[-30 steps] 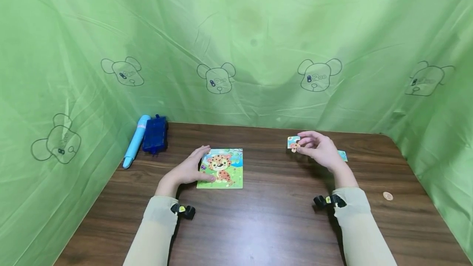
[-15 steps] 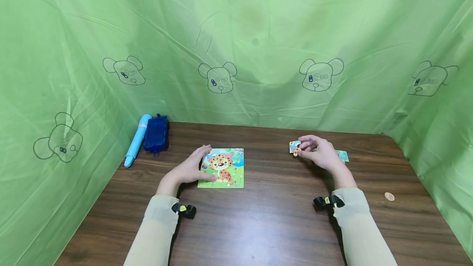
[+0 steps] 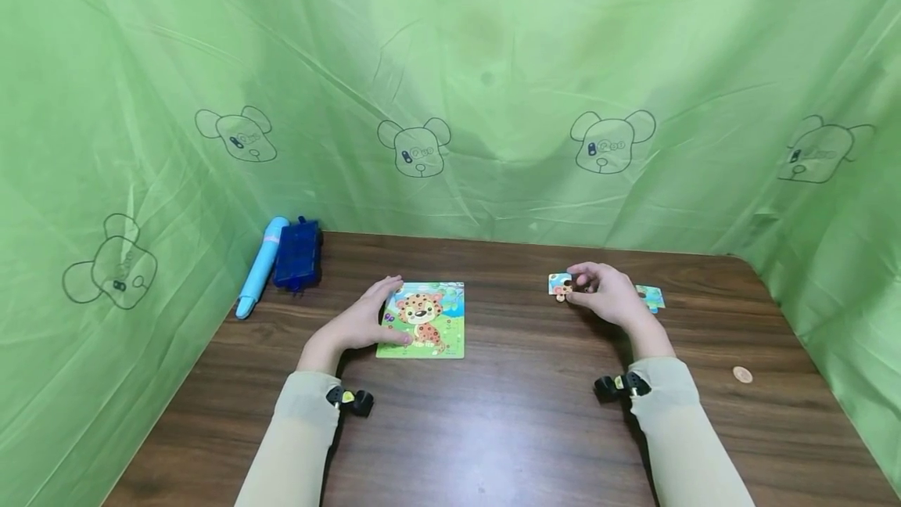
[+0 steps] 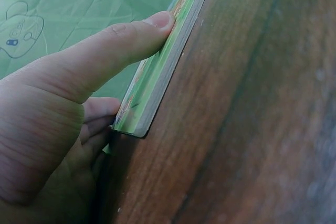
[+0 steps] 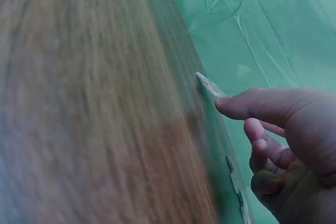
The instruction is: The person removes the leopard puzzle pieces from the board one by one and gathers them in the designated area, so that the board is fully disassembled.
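A square puzzle board (image 3: 429,321) with a spotted leopard cub lies flat on the table, left of centre. My left hand (image 3: 359,325) rests at its left side, the thumb laid over the board and the fingers along its left edge. In the left wrist view, the thumb touches the board (image 4: 157,72) near its thick front edge. Farther right, my right hand (image 3: 607,294) pinches a small puzzle piece (image 3: 558,285) between thumb and fingers, its picture facing up. The right wrist view shows this piece (image 5: 210,84) edge-on. Other puzzle pieces (image 3: 651,298) lie behind the right hand, partly covered.
A blue translucent case (image 3: 297,255) and a light-blue cylindrical object (image 3: 262,268) stand at the table's back left. A small pale round disc (image 3: 742,375) lies on the wooden table (image 3: 486,429) at the right. Green cloth (image 3: 479,61) closes off the back and sides.
My right hand has come slightly down and nearer with the puzzle piece, uncovering more of the pieces behind it. The left hand stays on the board.
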Available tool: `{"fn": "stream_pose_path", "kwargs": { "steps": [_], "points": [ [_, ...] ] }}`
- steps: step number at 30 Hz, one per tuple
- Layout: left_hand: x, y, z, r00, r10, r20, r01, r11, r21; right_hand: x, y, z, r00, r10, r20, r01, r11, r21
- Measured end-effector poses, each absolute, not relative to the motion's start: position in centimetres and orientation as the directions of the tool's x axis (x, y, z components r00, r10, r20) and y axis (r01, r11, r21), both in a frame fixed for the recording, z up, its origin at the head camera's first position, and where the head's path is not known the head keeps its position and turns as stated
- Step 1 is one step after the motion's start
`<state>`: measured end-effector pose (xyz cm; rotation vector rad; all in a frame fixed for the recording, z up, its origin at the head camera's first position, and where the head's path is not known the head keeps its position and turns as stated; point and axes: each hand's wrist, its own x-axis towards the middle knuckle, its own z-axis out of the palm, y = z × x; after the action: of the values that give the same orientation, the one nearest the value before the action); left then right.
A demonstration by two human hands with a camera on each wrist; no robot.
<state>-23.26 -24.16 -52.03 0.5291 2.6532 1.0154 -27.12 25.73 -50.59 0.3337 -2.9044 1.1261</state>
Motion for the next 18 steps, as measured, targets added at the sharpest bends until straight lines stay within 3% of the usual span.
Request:
{"fn": "stream_pose_path", "kwargs": {
  "steps": [18],
  "points": [
    [-23.03,-23.98,-51.62,-0.901,0.420,-0.111,0.235,0.685,0.689,-27.43,25.44,-50.88,-0.977,-0.209,0.049,-0.199,0.795,-0.573]
  ]
}}
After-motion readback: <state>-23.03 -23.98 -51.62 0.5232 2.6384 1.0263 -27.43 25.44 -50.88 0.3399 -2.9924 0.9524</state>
